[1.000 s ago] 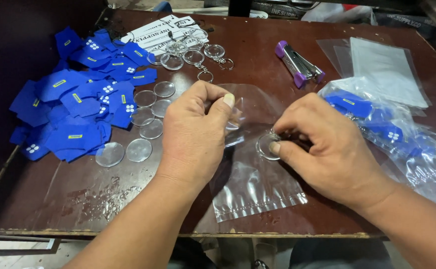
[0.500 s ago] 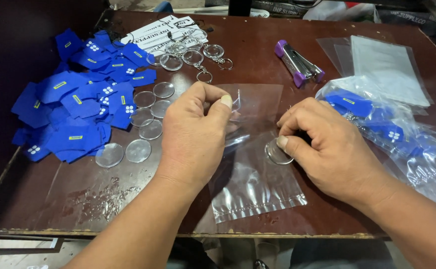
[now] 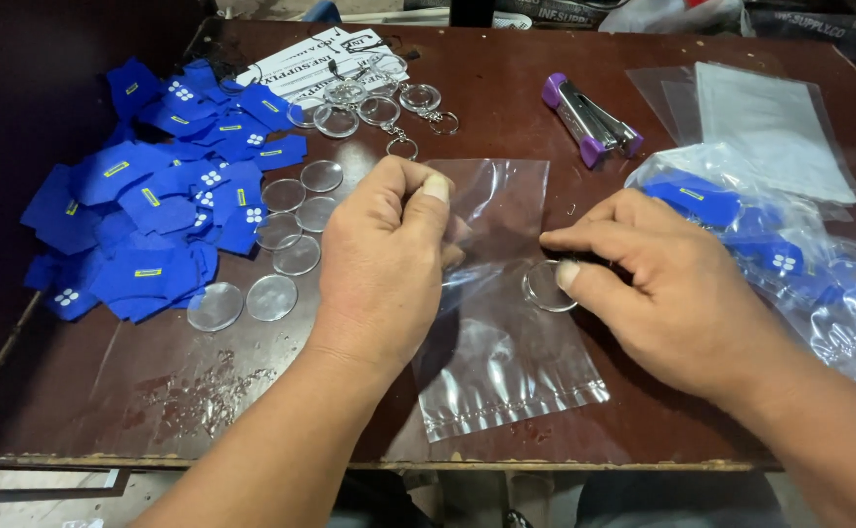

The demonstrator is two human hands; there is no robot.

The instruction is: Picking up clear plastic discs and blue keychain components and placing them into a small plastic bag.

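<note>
The left hand [image 3: 384, 259] pinches the top edge of a clear bag [image 3: 501, 323] lying near the bench's [image 3: 252, 411] front edge. The right hand [image 3: 667, 293] grips a clear disc [image 3: 548, 286] with thumb and forefinger at the bag's right side. Blue tags [image 3: 154, 196] heap toward the left edge.

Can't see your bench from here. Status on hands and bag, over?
Left hand pinching clear plastic bag flat on brown table. Right hand holding round clear disc at the bag. Nothing blocking.
</note>
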